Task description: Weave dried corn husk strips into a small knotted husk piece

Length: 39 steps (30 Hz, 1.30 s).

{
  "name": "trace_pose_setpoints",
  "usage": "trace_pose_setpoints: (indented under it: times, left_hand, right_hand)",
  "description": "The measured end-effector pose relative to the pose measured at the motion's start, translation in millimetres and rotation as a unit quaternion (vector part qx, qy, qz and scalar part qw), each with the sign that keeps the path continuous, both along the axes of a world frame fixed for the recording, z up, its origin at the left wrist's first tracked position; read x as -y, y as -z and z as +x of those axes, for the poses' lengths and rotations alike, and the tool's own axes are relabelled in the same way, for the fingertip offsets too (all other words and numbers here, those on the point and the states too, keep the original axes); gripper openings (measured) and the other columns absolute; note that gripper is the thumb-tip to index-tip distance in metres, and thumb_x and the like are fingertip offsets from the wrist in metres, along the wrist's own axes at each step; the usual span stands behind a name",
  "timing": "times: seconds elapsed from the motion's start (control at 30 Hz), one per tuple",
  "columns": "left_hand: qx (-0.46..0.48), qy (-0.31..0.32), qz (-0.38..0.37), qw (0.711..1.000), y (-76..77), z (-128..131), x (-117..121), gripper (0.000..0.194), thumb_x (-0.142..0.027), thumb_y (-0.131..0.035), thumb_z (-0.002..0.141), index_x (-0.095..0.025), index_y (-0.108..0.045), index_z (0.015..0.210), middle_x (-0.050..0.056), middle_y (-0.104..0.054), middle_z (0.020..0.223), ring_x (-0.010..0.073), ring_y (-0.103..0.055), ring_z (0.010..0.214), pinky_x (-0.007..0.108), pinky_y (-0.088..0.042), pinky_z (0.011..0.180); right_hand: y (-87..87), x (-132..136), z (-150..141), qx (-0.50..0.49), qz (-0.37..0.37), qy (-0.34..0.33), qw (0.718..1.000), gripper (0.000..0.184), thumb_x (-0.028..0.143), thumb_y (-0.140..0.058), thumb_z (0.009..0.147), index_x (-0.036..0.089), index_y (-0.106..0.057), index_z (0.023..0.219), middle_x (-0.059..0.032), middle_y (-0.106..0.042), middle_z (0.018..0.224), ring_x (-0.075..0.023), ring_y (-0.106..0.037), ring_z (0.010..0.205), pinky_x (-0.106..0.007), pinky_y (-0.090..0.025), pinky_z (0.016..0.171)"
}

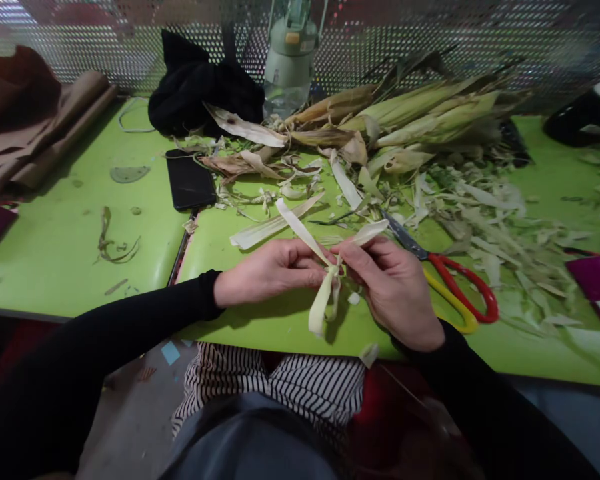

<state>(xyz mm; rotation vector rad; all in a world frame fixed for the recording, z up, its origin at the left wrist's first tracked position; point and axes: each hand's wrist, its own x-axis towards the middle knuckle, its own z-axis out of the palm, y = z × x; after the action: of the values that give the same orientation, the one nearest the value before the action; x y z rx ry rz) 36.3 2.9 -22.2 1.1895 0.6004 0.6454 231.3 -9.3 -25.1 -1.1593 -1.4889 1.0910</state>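
Note:
Between my hands, over the front part of the green table, is a corn husk piece [321,303] of pale strips gathered at a knot, with ends sticking out several ways. My left hand [275,270] pinches it from the left, close to the knot. From the right, my right hand [393,283] grips it with thumb and forefinger, one strip end showing above the fingers. Behind my left hand lies a loose flat husk strip [260,230]. Scissors [467,283] with red and yellow handles rest just right of my right hand, blades pointing away from me.
Corn husks [430,120] are heaped at the back, with shredded scraps [500,233] to the right. A black phone [190,179], a black cloth bundle [205,90] and a water bottle [290,67] stand behind. Brown paper [75,127] lies far left. A seam divides the green table [150,267].

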Motion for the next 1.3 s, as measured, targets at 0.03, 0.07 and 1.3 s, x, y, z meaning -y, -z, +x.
trace_pose_setpoints:
  times: [0.03, 0.07, 1.3]
  left_hand:
    - [-0.001, -0.003, 0.011, 1.0, 0.3, 0.5, 0.8, 0.037, -0.043, -0.079, 0.081, -0.013, -0.072, 0.101, 0.005, -0.075, 0.085, 0.0129, -0.068, 0.076, 0.025, -0.054, 0.076]
    - [-0.002, -0.003, 0.02, 1.0, 0.1, 1.0, 1.8, 0.036, -0.043, -0.079, 0.08, -0.013, -0.072, 0.099, 0.005, -0.074, 0.086, 0.0128, -0.068, 0.077, 0.025, -0.054, 0.076]
    - [-0.146, -0.214, 0.207, 0.944, 1.9, 4.5, 5.6, 0.03, -0.044, -0.064, 0.092, -0.015, -0.071, 0.092, 0.006, -0.074, 0.086, 0.0129, -0.065, 0.073, 0.023, -0.052, 0.069]
  right_hand:
    - [-0.1, 0.2, 0.2, 0.004, 0.006, 0.003, 1.0, 0.024, 0.046, -0.073, 0.086, 0.023, -0.073, 0.08, 0.0005, -0.069, 0.076, -0.0123, -0.061, 0.066, -0.025, -0.052, 0.059]
    - [0.0, 0.1, 0.5, 0.007, 0.013, 0.005, 1.0, 0.024, 0.046, -0.073, 0.086, 0.023, -0.072, 0.08, 0.0007, -0.068, 0.075, -0.0122, -0.06, 0.065, -0.025, -0.051, 0.058]
    - [-4.5, 9.5, -6.2, 0.236, 0.315, -0.047, 0.918, 0.019, 0.036, -0.066, 0.093, 0.021, -0.062, 0.083, 0.0017, -0.057, 0.066, -0.0111, -0.046, 0.053, -0.027, -0.037, 0.05]
